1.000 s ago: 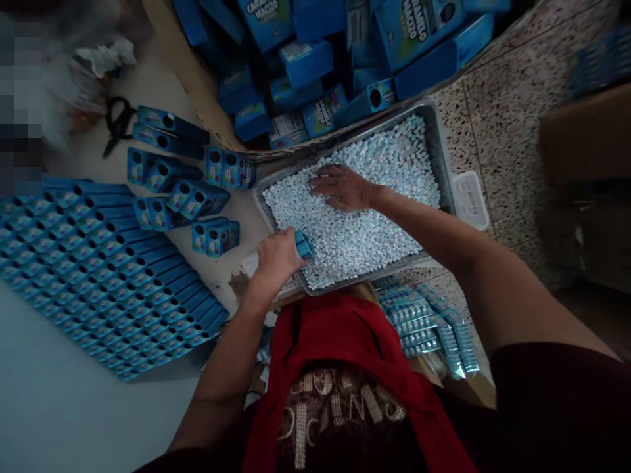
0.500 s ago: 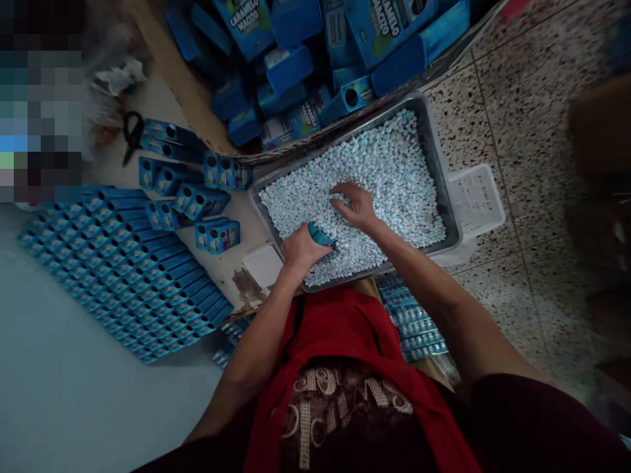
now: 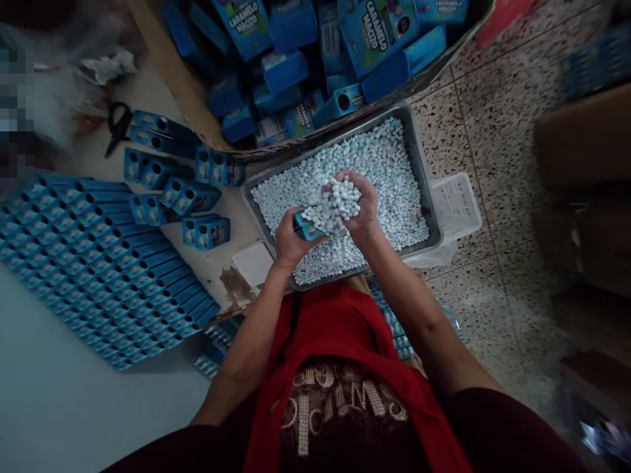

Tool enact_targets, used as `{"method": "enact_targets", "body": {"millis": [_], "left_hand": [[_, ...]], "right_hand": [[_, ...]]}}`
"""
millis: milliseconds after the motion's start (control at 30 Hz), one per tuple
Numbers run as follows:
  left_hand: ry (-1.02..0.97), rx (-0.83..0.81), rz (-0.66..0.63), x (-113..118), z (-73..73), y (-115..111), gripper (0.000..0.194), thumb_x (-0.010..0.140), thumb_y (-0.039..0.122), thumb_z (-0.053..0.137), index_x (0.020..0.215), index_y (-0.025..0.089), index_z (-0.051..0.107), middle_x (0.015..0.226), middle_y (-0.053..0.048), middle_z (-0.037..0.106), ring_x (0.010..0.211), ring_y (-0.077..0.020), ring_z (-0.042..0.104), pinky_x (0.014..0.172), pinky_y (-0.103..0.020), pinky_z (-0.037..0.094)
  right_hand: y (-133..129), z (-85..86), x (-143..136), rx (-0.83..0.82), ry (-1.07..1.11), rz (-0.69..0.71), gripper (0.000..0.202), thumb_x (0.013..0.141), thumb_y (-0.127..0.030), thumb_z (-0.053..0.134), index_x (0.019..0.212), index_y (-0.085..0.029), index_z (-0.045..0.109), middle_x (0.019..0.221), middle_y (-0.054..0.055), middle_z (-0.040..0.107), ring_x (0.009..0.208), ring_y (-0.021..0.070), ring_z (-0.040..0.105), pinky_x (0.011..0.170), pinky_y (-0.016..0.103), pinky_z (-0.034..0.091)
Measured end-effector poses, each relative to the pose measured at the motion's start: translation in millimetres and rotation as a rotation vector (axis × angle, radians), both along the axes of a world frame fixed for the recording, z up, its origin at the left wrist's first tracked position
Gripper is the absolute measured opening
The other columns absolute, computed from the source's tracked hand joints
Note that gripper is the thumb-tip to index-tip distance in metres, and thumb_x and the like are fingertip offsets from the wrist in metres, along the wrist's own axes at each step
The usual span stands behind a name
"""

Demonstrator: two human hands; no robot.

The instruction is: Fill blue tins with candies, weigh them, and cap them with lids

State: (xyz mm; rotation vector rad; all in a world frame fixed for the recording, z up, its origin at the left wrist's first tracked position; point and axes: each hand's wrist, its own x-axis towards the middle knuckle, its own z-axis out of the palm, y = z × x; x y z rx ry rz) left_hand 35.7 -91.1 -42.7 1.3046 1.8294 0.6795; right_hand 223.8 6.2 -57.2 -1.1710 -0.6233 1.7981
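Small white and pale blue candies [image 3: 389, 171] fill a grey metal tray [image 3: 428, 190] in front of me. My left hand [image 3: 290, 242] is closed around a small blue candy box [image 3: 309, 230], held over the tray's near left part. Cupped palm up, my right hand [image 3: 365, 203] carries a heaped handful of candies [image 3: 340, 200]. The heap reaches the top of the box, and some candies lie at its opening. How full the box is inside cannot be seen.
Behind the tray stands a large carton [image 3: 172, 72] of blue boxes. Several small boxes [image 3: 207, 231] stand left, near black scissors [image 3: 117, 128] and a big stack of boxes [image 3: 98, 263]. A white lid [image 3: 254, 263] and a clear plastic container [image 3: 458, 203] flank the tray.
My right hand has turned from reaching down into the candies to palm up, scooping a handful. It has come beside the box, which my left hand has kept hold of and tilted upright.
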Motion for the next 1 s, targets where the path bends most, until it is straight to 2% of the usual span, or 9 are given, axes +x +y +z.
{"method": "enact_targets", "body": {"millis": [100, 200, 400, 500, 667, 767, 933, 1000], "left_hand": [[-0.024, 0.084, 0.039, -4.3, -4.2, -3.2, 0.103, 0.050, 0.070, 0.119, 0.130, 0.026, 0.070, 0.134, -0.011, 0.082, 0.131, -0.0399, 0.080, 0.119, -0.049, 0.062], [-0.010, 0.160, 0.071, -8.5, -11.9, 3.4, 0.103, 0.053, 0.077, 0.116, 0.128, 0.025, 0.069, 0.134, -0.013, 0.081, 0.133, -0.0405, 0.079, 0.121, -0.050, 0.061], [0.028, 0.315, -0.022, -22.7, -25.3, 11.1, 0.096, 0.068, 0.080, 0.110, 0.135, 0.027, 0.066, 0.133, -0.011, 0.081, 0.129, -0.0377, 0.081, 0.116, -0.050, 0.065], [0.034, 0.401, -0.086, -26.4, -28.8, 10.6, 0.091, 0.076, 0.077, 0.107, 0.140, 0.027, 0.065, 0.132, -0.010, 0.080, 0.125, -0.0359, 0.082, 0.111, -0.048, 0.066], [0.031, 0.521, -0.111, -27.0, -31.9, 11.4, 0.081, 0.087, 0.072, 0.102, 0.143, 0.027, 0.065, 0.131, -0.010, 0.080, 0.124, -0.0346, 0.081, 0.110, -0.048, 0.066], [0.048, 0.496, -0.160, -30.7, -32.2, 12.4, 0.083, 0.084, 0.072, 0.103, 0.144, 0.029, 0.065, 0.134, -0.010, 0.081, 0.127, -0.0362, 0.082, 0.114, -0.052, 0.066], [0.022, 0.417, -0.149, -38.7, -32.4, 14.3, 0.091, 0.076, 0.070, 0.110, 0.144, 0.030, 0.065, 0.139, -0.010, 0.081, 0.131, -0.0386, 0.081, 0.123, -0.058, 0.063], [0.005, 0.417, -0.145, -38.6, -34.0, 15.3, 0.090, 0.077, 0.071, 0.109, 0.144, 0.029, 0.065, 0.138, -0.009, 0.081, 0.130, -0.0373, 0.082, 0.119, -0.056, 0.065]], "right_hand": [[-4.9, 28.0, -1.9, -0.046, 0.103, -0.072, 0.061, 0.096, -0.086, 0.066, 0.105, -0.025, 0.072, 0.105, 0.013, 0.079, 0.120, 0.0379, 0.081, 0.089, 0.056, 0.075], [-2.8, 48.9, -6.0, -0.111, 0.222, -0.143, 0.052, 0.097, -0.079, 0.074, 0.098, -0.026, 0.069, 0.103, 0.010, 0.079, 0.116, 0.0344, 0.082, 0.086, 0.051, 0.076], [4.0, 71.4, -17.5, -0.121, 0.447, -0.244, 0.038, 0.094, -0.062, 0.089, 0.093, -0.030, 0.070, 0.092, 0.003, 0.074, 0.105, 0.0279, 0.079, 0.085, 0.042, 0.072], [1.5, 76.1, -22.5, -0.047, 0.396, -0.222, 0.038, 0.093, -0.061, 0.091, 0.092, -0.031, 0.069, 0.094, 0.004, 0.072, 0.107, 0.0283, 0.077, 0.091, 0.044, 0.070], [-5.3, 75.7, -30.5, 0.114, 0.280, -0.153, 0.048, 0.094, -0.075, 0.084, 0.089, -0.030, 0.067, 0.099, 0.006, 0.070, 0.107, 0.0292, 0.075, 0.095, 0.047, 0.069], [-5.0, 74.8, -35.7, 0.179, 0.247, -0.145, 0.054, 0.094, -0.082, 0.081, 0.088, -0.029, 0.067, 0.097, 0.006, 0.069, 0.103, 0.0290, 0.073, 0.096, 0.049, 0.068], [-2.2, 72.1, -40.5, 0.270, 0.175, -0.094, 0.059, 0.096, -0.087, 0.075, 0.087, -0.029, 0.068, 0.094, 0.007, 0.068, 0.104, 0.0303, 0.073, 0.103, 0.052, 0.066], [-3.0, 68.0, -41.3, 0.308, 0.161, -0.063, 0.061, 0.096, -0.089, 0.073, 0.087, -0.029, 0.069, 0.094, 0.007, 0.069, 0.105, 0.0304, 0.073, 0.104, 0.051, 0.066]]}}
